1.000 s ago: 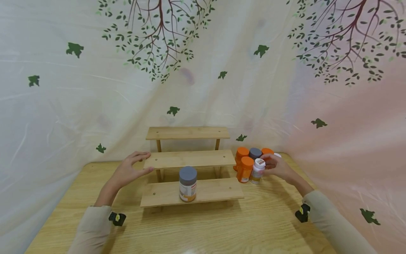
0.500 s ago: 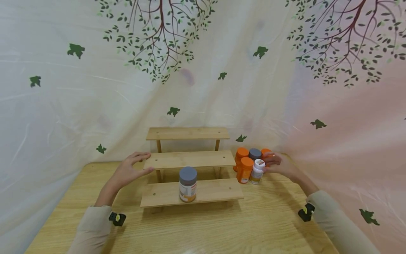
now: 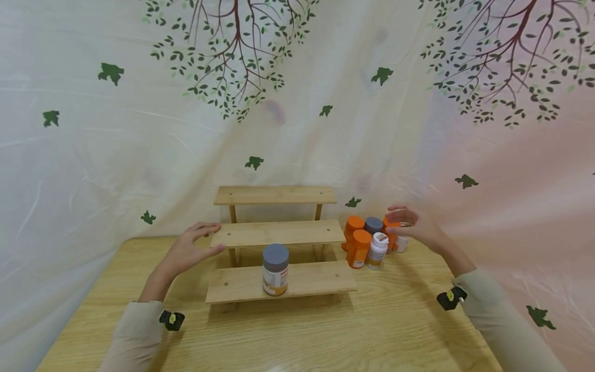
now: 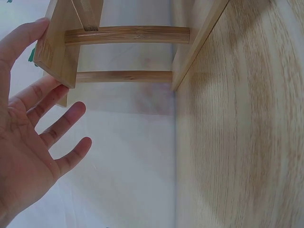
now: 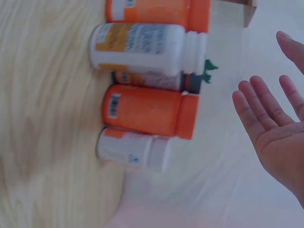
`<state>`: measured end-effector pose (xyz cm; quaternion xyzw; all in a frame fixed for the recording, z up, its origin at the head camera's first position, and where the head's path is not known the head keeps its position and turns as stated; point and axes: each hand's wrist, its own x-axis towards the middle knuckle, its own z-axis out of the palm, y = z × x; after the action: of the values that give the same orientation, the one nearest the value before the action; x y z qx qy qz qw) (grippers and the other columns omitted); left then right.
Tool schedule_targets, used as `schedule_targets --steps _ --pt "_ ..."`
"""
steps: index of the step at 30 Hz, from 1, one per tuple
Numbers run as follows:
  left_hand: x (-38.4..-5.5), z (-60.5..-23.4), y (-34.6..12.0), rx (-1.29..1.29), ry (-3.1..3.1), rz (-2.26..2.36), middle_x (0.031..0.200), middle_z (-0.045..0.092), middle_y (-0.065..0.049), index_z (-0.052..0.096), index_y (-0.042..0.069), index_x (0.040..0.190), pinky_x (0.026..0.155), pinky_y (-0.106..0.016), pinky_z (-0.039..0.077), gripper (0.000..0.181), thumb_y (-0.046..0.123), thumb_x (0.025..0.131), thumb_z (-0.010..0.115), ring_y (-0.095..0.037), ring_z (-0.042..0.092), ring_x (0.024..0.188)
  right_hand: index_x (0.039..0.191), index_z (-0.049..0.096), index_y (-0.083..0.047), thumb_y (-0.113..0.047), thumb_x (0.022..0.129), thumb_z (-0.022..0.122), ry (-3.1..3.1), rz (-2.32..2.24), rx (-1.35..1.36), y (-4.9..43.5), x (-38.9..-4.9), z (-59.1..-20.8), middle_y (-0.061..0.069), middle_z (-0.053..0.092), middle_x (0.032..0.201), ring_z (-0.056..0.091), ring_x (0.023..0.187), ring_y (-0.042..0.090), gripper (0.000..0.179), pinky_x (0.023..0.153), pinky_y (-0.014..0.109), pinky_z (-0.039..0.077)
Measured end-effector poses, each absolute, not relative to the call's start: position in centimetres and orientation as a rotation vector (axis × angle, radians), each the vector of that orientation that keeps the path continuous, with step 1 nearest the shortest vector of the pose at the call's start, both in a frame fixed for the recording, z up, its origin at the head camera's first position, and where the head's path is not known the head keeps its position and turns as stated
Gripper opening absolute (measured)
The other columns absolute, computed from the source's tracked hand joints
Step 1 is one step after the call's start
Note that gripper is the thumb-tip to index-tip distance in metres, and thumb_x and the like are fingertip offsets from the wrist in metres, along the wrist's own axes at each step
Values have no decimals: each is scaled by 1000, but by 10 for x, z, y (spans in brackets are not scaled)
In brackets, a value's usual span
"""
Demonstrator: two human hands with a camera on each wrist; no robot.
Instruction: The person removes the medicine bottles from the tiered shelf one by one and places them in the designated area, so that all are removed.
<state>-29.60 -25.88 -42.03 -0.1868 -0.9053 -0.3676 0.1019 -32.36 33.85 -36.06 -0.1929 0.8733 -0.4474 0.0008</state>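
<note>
A three-tier wooden shelf [image 3: 279, 233] stands on the table. My left hand [image 3: 188, 249] holds the left end of its middle board, thumb on the front edge and fingertips at the back; in the left wrist view two fingers extend free. To the right of the shelf, above a cluster of pill bottles, my right hand [image 3: 420, 230] hovers with spread fingers and nothing in it. Closest to it are an orange bottle [image 5: 145, 110] and a small white bottle [image 5: 126, 147]. A larger white bottle [image 3: 376, 251] and a front orange bottle [image 3: 359, 249] stand nearer me.
A grey-lidded bottle [image 3: 275, 271] stands on the lowest board. Another grey-lidded bottle [image 3: 373, 225] and a back orange bottle [image 3: 354, 225] sit in the cluster near the shelf's right end. A printed cloth [image 3: 297, 139] hangs behind the wooden table [image 3: 297, 336].
My right hand has risen and drawn slightly right, away from the bottles, its fingers spreading. The small white bottle at the right shows more. My left hand stays put.
</note>
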Motion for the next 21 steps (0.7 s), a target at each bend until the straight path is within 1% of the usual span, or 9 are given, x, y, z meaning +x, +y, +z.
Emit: schedule_targets --steps 4,6,8,10,13,14,18,20,21 --pt "-296 -420 -260 -551 -2676 -1087 147 53 -14 55 8 147 105 -67 42 68 40 91 77 -40 52 130 142 49 -9 -20 96 72 2749 -1406 -684 328 -324 -350 16 61 136 61 124 24 52 92 19 55" --pt "-296 -420 -260 -548 -2678 -1090 147 53 -13 56 8 147 105 -67 42 68 40 91 77 -40 52 130 142 50 -11 -21 96 73 2743 -1403 -716 321 -322 -344 13 62 136 61 125 26 52 92 20 55" --pt "-296 -420 -260 -544 -2682 -1085 147 53 -13 56 8 147 105 -67 42 68 40 91 77 -40 52 131 142 50 -12 -21 96 73 2720 -1413 -743 311 -319 -338 13 63 136 59 127 34 52 92 21 56" --pt "-296 -419 -260 -539 -2691 -1076 148 52 -13 56 9 147 105 -67 42 68 41 91 77 -40 51 131 142 50 -12 -20 95 74 2683 -1428 -765 300 -316 -332 13 63 137 58 128 38 53 93 22 56" --pt "-296 -418 -259 -534 -2703 -1060 149 51 -14 55 9 147 106 -68 41 68 41 91 77 -41 50 133 142 51 -11 -18 93 76 2633 -1442 -804 282 -312 -326 10 64 136 60 127 32 55 94 24 56" --pt "-296 -417 -259 -532 -2708 -1055 149 51 -15 55 9 147 106 -68 41 68 41 91 77 -42 50 133 141 52 -11 -17 93 77 2618 -1441 -818 276 -311 -325 9 64 136 61 126 27 55 95 24 56" --pt "-296 -416 -259 -526 -2720 -1031 150 50 -14 56 9 147 107 -68 40 68 40 91 77 -42 47 136 139 54 -9 -11 90 78 2555 -1456 -942 251 -308 -323 9 65 133 64 120 14 55 100 39 56" --pt "-296 -415 -258 -527 -2722 -1013 150 51 -14 56 9 147 108 -69 38 67 39 91 77 -42 45 138 138 56 -9 -8 89 79 2529 -1456 -1012 239 -307 -324 10 66 133 65 119 15 55 102 48 54" --pt "-295 -414 -258 -528 -2722 -1003 150 51 -14 57 9 146 108 -69 38 67 38 90 78 -42 44 139 138 57 -10 -8 88 79 2518 -1457 -1038 233 -307 -325 11 66 132 66 119 19 55 102 52 53"
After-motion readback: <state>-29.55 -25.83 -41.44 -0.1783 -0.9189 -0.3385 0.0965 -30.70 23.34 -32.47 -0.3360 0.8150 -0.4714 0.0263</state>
